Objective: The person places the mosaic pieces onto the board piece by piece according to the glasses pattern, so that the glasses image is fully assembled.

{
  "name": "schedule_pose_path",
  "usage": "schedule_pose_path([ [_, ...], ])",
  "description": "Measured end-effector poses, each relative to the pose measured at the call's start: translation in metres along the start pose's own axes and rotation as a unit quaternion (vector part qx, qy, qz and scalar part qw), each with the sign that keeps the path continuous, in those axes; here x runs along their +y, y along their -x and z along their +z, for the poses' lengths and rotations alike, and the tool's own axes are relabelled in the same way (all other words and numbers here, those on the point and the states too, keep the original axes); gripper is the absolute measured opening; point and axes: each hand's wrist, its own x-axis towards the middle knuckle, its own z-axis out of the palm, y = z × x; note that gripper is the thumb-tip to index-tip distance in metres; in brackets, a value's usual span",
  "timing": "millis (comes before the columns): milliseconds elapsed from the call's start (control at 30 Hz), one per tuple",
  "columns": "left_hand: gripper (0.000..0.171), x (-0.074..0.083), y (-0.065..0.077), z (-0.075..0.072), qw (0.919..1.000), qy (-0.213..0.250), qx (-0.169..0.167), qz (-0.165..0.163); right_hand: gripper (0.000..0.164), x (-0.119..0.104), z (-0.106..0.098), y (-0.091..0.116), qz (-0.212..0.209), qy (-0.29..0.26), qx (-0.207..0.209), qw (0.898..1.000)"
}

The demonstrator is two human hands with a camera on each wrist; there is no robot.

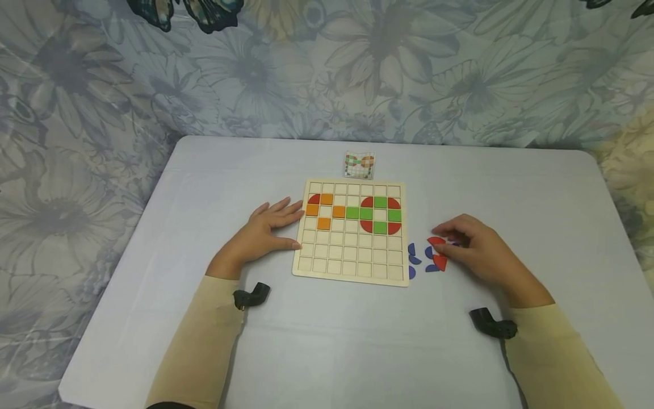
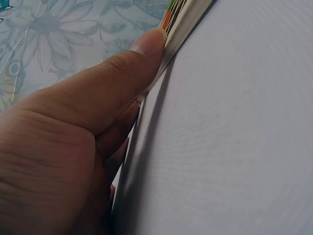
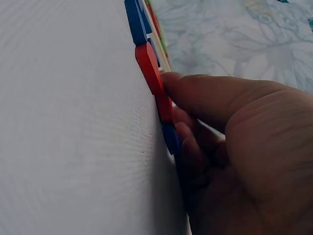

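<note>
A wooden grid board (image 1: 352, 267) lies on the table, with red quarter-circle, green square and orange square pieces in its upper cells. At its left edge rests my left hand (image 1: 263, 232), fingers spread and thumb touching the side; the left wrist view shows the thumb (image 2: 149, 44) against that edge. To the right of the board, my right hand (image 1: 472, 244) pinches a red quarter-circle piece (image 1: 436, 241) between thumb and fingers, low over the table. Another red quarter-circle (image 1: 440, 262) lies just below it. Blue quarter-circle pieces (image 1: 415, 260) are scattered around, some partly hidden by the hand.
Behind the board stands a small pattern card (image 1: 360, 165) with a coloured grid design. The white table (image 1: 357, 352) meets a flower-printed wall covering (image 1: 306, 85) at its far edge. Black wrist mounts (image 1: 493, 324) stick out from both sleeves.
</note>
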Motion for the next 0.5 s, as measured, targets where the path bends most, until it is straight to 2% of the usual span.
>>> schedule_pose_path([
  [167,0.085,0.0006,0.0001,0.0,1.0,-0.003,0.001,-0.001,0.023,0.0,0.0022,-0.0003,-0.001,0.017,0.017,1.0],
  [500,0.084,0.001,0.0004,-0.0002,1.0,0.0,0.002,0.0,0.022,-0.0068,0.0053,0.0024,0.037,0.006,0.029,0.999],
])
